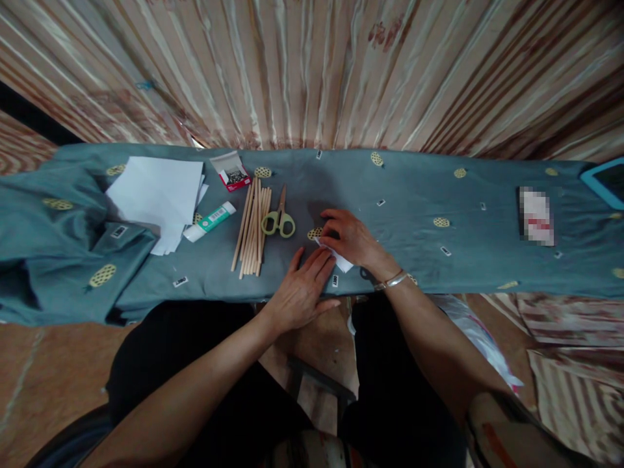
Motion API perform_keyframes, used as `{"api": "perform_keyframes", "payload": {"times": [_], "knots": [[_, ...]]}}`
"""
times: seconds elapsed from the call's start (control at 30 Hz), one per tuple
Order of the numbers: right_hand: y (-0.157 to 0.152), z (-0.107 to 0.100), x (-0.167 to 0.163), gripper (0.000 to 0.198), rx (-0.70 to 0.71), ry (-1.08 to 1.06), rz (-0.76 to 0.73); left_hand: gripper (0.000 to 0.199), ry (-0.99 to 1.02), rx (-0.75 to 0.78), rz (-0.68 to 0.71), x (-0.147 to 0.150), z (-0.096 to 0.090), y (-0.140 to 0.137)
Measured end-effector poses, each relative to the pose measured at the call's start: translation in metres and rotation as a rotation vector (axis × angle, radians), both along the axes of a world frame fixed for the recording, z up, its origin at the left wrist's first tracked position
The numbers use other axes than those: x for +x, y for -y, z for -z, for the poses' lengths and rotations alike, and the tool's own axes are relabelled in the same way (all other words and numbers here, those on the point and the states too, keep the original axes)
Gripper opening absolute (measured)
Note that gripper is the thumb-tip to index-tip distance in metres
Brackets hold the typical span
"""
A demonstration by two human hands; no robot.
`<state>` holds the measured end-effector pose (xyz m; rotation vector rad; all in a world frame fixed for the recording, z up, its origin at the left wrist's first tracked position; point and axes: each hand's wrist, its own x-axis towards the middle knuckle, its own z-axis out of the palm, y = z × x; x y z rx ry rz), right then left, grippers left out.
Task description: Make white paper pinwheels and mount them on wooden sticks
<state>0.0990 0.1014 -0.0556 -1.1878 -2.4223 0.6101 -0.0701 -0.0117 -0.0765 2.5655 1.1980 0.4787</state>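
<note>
A small piece of white paper (342,263) lies near the front edge of the cloth-covered table, partly hidden under my hands. My left hand (302,286) rests flat beside it, fingers stretched out and the fingertips touching the paper's left side. Over the paper's upper edge bends my right hand (348,237), its thumb and fingers closed on that edge. Left of my hands are green-handled scissors (279,221), points away from me. Beside them lies a bundle of thin wooden sticks (252,227).
A glue stick (210,221) lies left of the sticks, near a stack of white paper (158,192). An open red-and-white box (233,174) of small dark pieces stands behind. At the right are a blurred packet (536,216) and a blue-rimmed object (604,182). A striped curtain (312,71) hangs behind.
</note>
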Motion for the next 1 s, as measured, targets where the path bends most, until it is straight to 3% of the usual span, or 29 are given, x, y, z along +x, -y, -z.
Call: {"api": "perform_keyframes", "payload": {"times": [0.17, 0.33, 0.53, 1.0], "knots": [[0.006, -0.003, 0.003, 0.008, 0.101, 0.027, 0.013, 0.073, -0.013, 0.002, -0.007, -0.001, -0.001, -0.004], [0.039, -0.016, 0.024, 0.025, 0.235, -0.036, 0.031, 0.073, -0.032, -0.001, -0.010, -0.001, -0.001, -0.005], [0.079, -0.016, 0.041, 0.035, 0.237, 0.021, -0.065, 0.075, -0.045, 0.004, -0.005, 0.001, -0.002, -0.005], [0.102, 0.000, 0.065, 0.042, 0.314, 0.193, -0.144, 0.068, -0.076, 0.017, -0.018, 0.002, -0.007, -0.006]]}}
